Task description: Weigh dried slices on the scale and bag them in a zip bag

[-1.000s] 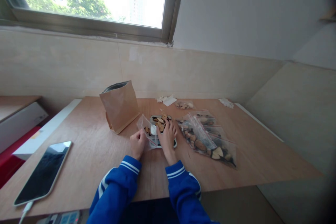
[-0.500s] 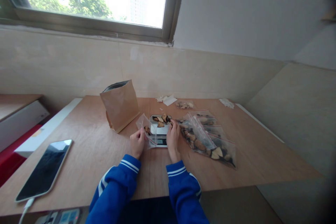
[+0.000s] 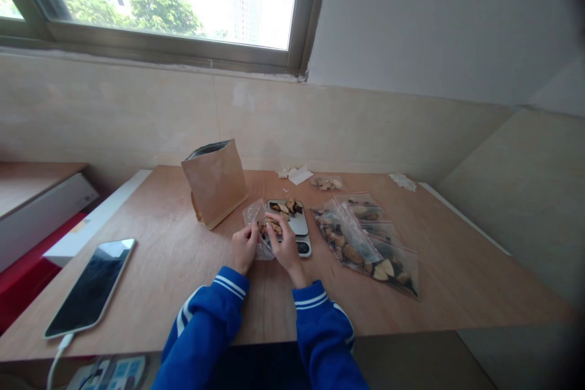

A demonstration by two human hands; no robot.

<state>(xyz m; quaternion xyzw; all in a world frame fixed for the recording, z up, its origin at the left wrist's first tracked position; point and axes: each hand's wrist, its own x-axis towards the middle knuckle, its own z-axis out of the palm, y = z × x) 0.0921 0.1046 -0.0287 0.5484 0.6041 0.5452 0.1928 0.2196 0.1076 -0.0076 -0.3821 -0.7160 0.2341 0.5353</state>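
My left hand (image 3: 244, 248) pinches the edge of a small clear plastic bag (image 3: 264, 252), which lies against the left side of a digital kitchen scale (image 3: 300, 225). Dried slices (image 3: 274, 226), brown and pale like dried mushroom, are between the fingers of my right hand (image 3: 285, 248), at the bag's mouth. How many it grips is hard to make out. More dark-edged dried slices (image 3: 292, 206) rest on the scale's plate. My right hand partly covers the scale and its display.
Several zip bags of dried slices (image 3: 351, 253) overlap to the right. An upright brown paper bag (image 3: 214, 186) stands open behind my left hand. A phone (image 3: 91, 289) on a cable lies at the left; crumpled white scraps (image 3: 299, 175) and a small bag (image 3: 326, 183) lie near the wall.
My right hand has moved left from the scale plate to the plastic bag, with dried slices in its fingers. The whole view has shifted slightly.
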